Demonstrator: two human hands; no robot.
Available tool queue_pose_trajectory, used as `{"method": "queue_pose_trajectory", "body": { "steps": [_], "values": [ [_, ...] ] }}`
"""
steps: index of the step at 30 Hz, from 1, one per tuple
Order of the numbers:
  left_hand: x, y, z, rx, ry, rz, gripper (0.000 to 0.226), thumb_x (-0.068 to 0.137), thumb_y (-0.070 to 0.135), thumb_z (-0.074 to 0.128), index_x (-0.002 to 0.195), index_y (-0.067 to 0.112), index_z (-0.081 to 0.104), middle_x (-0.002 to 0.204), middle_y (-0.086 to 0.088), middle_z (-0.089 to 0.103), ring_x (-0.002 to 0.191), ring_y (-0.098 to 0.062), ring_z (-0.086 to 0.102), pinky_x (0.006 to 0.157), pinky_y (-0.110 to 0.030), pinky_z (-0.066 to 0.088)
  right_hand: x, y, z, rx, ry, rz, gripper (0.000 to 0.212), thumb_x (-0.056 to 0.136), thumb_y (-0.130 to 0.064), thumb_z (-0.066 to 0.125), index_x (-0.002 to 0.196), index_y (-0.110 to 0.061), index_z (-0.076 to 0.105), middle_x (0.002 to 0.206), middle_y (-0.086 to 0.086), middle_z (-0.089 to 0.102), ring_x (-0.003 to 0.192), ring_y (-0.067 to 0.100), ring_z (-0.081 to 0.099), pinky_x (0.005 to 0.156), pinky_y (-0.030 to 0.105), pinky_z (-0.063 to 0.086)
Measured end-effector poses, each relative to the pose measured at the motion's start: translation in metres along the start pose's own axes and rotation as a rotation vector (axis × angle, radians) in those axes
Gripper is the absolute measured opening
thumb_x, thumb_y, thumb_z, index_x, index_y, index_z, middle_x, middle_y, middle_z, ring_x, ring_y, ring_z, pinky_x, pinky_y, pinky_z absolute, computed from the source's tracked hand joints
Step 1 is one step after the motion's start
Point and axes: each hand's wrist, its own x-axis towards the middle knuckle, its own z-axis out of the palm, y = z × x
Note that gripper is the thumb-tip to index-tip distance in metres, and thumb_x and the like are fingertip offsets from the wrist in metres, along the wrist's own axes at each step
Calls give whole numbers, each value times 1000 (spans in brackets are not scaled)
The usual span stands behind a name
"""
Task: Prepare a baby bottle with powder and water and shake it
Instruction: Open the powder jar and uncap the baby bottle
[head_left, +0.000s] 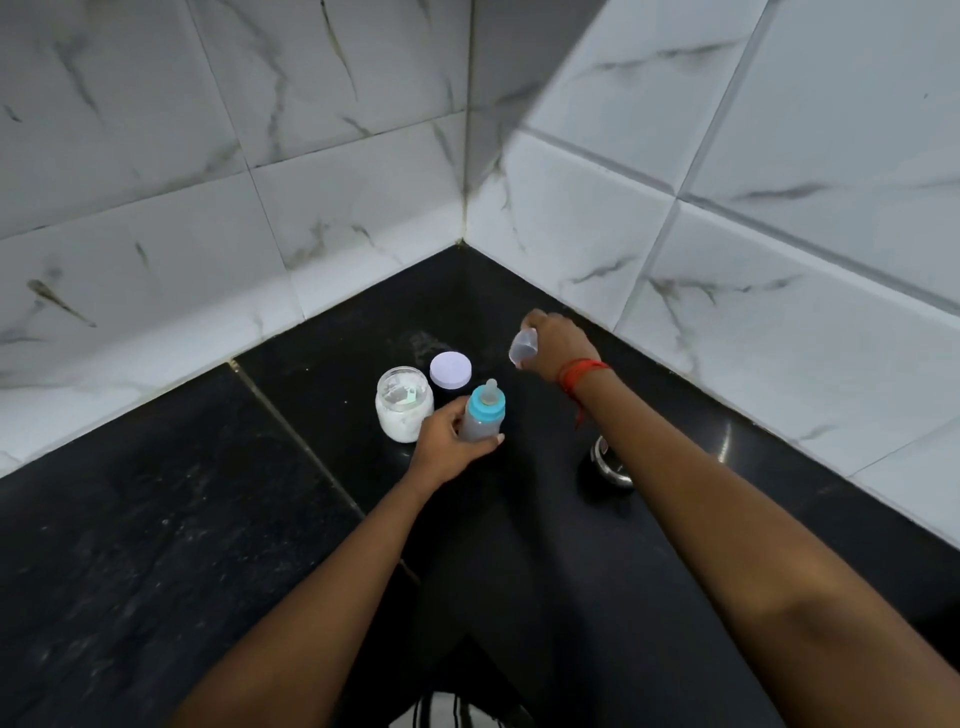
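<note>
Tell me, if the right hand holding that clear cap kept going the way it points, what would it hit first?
Probably the white marble-patterned wall tile behind the black stone counter. The right hand, gripping the clear plastic cap, points toward the corner; nothing stands between, though depth is uncertain.

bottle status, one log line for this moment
left hand: holds baby bottle, teat on | right hand: holds clear cap | powder jar: open

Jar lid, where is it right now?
The jar lid lies flat on the black counter, just behind the open powder jar and baby bottle.
</note>
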Motion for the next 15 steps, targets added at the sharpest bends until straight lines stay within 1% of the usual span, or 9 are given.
{"method": "queue_pose_trajectory", "body": {
  "steps": [3, 6, 10, 12, 14, 15],
  "values": [
    [2, 1, -6, 9, -11, -8, 60, 74, 25, 93, 128, 22, 66, 120, 9, 73, 113, -9, 69, 100, -34, 57, 7, 9, 39, -16, -73, 96, 36, 91, -23, 62, 125, -12, 58, 125, 19, 62, 114, 37, 61, 96, 43, 52],
    [3, 1, -10, 21, -8, -12, 59, 74, 24, 93, 127, 23, 66, 121, 9, 73, 114, -8, 69, 100, -32, 57, 10, 19, 76, -13, -123, 169, 33, 92, -23, 55, 122, -12, 60, 124, 19, 63, 113, 38, 62, 97, 46, 53],
    [1, -2, -13, 32, 5, -12, 54, 75, 21, 93, 123, 25, 66, 117, 10, 74, 111, -5, 69, 97, -27, 56, 7, 22, 103, -44, -160, 171, 32, 95, -24, 54, 124, -12, 58, 125, 19, 61, 114, 38, 61, 96, 48, 53],
    [-1, -2, -15, 43, -7, -17, 56, 75, 21, 92, 125, 22, 67, 117, 11, 73, 110, -3, 69, 96, -24, 56, 6, 24, 105, -61, -193, 161, 40, 95, -23, 59, 133, -13, 53, 132, 18, 56, 120, 38, 58, 99, 49, 52],
    [-1, -1, -15, 57, -17, -21, 57, 76, 22, 92, 127, 20, 67, 117, 12, 72, 109, -2, 68, 95, -21, 54, 2, 26, 100, -92, -234, 156, 62, 90, -24, 69, 146, -17, 43, 144, 18, 47, 130, 38, 49, 106, 50, 48],
    [-1, -1, -16, 63, -16, -19, 57, 76, 22, 92, 127, 21, 66, 117, 13, 72, 109, -1, 67, 93, -18, 53, 1, 25, 95, -87, -222, 152, 68, 89, -25, 71, 149, -19, 40, 147, 17, 44, 133, 38, 46, 108, 50, 45]
  ]
}}
